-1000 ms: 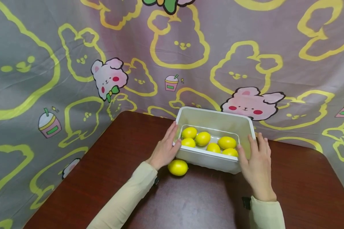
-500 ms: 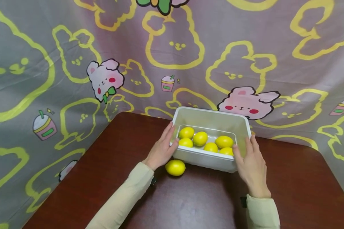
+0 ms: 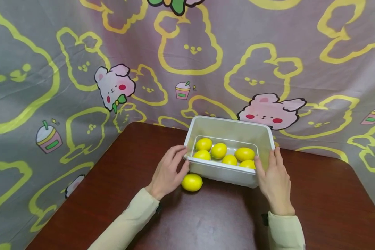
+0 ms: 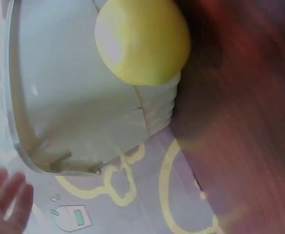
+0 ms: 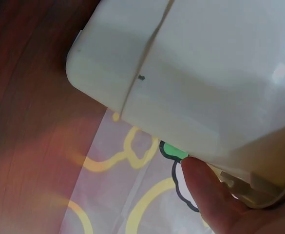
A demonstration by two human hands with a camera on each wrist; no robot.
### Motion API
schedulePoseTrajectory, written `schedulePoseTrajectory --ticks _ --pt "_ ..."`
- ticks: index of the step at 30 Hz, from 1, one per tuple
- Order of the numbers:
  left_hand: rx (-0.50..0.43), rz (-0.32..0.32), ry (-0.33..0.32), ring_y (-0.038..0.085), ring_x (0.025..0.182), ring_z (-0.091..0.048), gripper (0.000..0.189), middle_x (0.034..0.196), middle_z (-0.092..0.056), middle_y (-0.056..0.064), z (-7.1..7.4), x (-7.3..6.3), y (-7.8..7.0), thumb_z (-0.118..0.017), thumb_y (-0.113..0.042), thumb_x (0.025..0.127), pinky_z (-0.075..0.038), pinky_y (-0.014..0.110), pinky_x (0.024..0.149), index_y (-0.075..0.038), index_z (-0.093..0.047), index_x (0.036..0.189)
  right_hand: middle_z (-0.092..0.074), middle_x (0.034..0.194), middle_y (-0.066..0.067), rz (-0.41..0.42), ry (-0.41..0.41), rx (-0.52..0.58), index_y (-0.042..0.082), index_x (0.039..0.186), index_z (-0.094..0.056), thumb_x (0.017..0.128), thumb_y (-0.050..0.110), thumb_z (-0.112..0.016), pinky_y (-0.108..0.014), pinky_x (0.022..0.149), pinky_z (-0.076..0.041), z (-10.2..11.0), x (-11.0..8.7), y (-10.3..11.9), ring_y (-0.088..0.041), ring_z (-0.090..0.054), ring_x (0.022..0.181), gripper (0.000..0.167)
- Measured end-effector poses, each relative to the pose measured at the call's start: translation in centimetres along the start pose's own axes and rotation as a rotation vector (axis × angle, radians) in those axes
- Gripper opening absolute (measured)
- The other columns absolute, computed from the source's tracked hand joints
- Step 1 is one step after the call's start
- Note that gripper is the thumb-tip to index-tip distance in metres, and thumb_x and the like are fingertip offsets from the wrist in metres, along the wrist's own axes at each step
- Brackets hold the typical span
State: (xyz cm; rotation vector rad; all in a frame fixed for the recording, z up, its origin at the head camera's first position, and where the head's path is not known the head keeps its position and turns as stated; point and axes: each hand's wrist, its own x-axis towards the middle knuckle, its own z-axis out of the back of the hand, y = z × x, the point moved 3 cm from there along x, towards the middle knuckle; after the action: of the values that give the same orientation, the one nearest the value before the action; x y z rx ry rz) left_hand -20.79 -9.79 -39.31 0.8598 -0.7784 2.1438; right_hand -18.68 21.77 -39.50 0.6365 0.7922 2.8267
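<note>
A whitish plastic box [image 3: 222, 172] stands at the back of the table, with several yellow lemons [image 3: 218, 151] on its floor. One more lemon [image 3: 192, 182] lies on the table against the box's front left. My left hand [image 3: 167, 172] is beside the front left corner, fingers loosely bent and holding nothing; in the left wrist view its fingers [image 4: 18, 197] show apart from the box. My right hand [image 3: 276, 182] rests at the front right corner, thumb by the front rim and straight fingers along the right side. In the right wrist view, a finger [image 5: 205, 190] touches the outer wall below the rim.
The dark reddish-brown table [image 3: 225, 218] spreads in front of and to both sides of the box. Close behind the box hangs a grey cloth [image 3: 206, 83] printed with yellow bear outlines and pink bunnies.
My left hand has come off the box's left side, moving down and left with its fingers bending. The right hand stays at its corner. Box and lemons keep their places on the table.
</note>
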Motion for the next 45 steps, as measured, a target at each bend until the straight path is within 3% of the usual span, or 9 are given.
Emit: schedulePoseTrajectory --ticks 2,6,13,17,24,30,38,45 --pt "0.013 -0.067 0.047 0.024 0.105 -0.056 0.036 0.122 -0.056 0.011 0.1 -0.6 -0.7 -0.058 -0.019 0.091 -0.047 0.036 0.089 -0.001 -0.062 0.122 -0.023 0.155 -0.024 -0.006 -0.005 0.002 -0.009 0.146 -0.033 0.100 0.047 -0.040 -0.070 0.084 -0.037 0.1 0.0 0.0 -0.054 -0.043 0.119 0.073" --pt "0.078 -0.144 0.221 0.020 0.102 -0.056 0.039 0.123 -0.056 0.008 -0.6 -1.9 -1.8 -0.059 -0.023 0.091 -0.048 0.034 0.084 -0.005 -0.062 0.125 -0.023 0.156 -0.024 -0.017 -0.013 0.006 -0.008 0.147 -0.033 0.100 0.047 -0.040 -0.071 0.084 -0.037 0.1 -0.1 0.1 -0.054 -0.043 0.119 0.072" --pt "0.222 -0.149 0.547 0.023 0.117 -0.050 0.048 0.135 -0.050 0.008 -2.7 -4.2 -2.2 -0.062 -0.032 0.091 -0.045 0.038 0.087 -0.012 -0.056 0.134 -0.022 0.156 -0.022 -0.031 -0.019 0.020 -0.007 0.148 -0.032 0.100 0.047 -0.039 -0.070 0.085 -0.037 0.0 -0.1 0.1 -0.054 -0.043 0.120 0.073" --pt "0.286 -0.159 0.652 0.025 0.123 -0.046 0.050 0.140 -0.045 0.008 -3.5 -5.1 -2.4 -0.061 -0.035 0.092 -0.044 0.040 0.089 -0.014 -0.054 0.137 -0.023 0.156 -0.023 -0.024 -0.027 0.022 -0.008 0.147 -0.032 0.100 0.047 -0.040 -0.070 0.086 -0.037 0.0 -0.2 0.2 -0.053 -0.044 0.119 0.072" --pt "0.340 -0.141 0.670 0.026 0.121 -0.044 0.050 0.135 -0.048 0.004 -4.1 -5.2 -2.0 -0.064 -0.035 0.090 -0.046 0.042 0.083 -0.017 -0.056 0.136 -0.024 0.156 -0.023 -0.025 -0.033 0.025 -0.007 0.147 -0.033 0.100 0.046 -0.040 -0.069 0.085 -0.038 0.0 -0.2 0.2 -0.053 -0.044 0.119 0.072" --pt "0.317 -0.145 0.677 0.026 0.118 -0.043 0.047 0.132 -0.047 0.001 -4.7 -5.1 -1.1 -0.069 -0.034 0.088 -0.047 0.038 0.073 -0.021 -0.059 0.132 -0.024 0.156 -0.022 -0.029 -0.032 0.029 -0.007 0.148 -0.033 0.101 0.046 -0.040 -0.068 0.088 -0.038 0.0 -0.2 0.1 -0.053 -0.044 0.120 0.072" --pt "0.270 -0.113 0.671 0.027 0.115 -0.044 0.052 0.130 -0.046 0.003 -4.6 -5.1 0.2 -0.078 -0.022 0.081 -0.049 0.038 0.072 -0.022 -0.056 0.128 -0.025 0.156 -0.022 -0.029 -0.039 0.036 -0.007 0.147 -0.034 0.101 0.046 -0.040 -0.069 0.086 -0.038 -0.1 -0.2 -0.1 -0.053 -0.045 0.118 0.071" --pt "0.242 -0.077 0.742 0.025 0.114 -0.047 0.054 0.130 -0.048 0.003 -4.6 -5.4 0.3 -0.079 -0.016 0.081 -0.051 0.044 0.076 -0.021 -0.055 0.130 -0.027 0.155 -0.021 -0.026 -0.047 0.044 -0.007 0.146 -0.036 0.101 0.044 -0.041 -0.068 0.086 -0.039 -0.1 -0.2 -0.1 -0.053 -0.046 0.118 0.069"
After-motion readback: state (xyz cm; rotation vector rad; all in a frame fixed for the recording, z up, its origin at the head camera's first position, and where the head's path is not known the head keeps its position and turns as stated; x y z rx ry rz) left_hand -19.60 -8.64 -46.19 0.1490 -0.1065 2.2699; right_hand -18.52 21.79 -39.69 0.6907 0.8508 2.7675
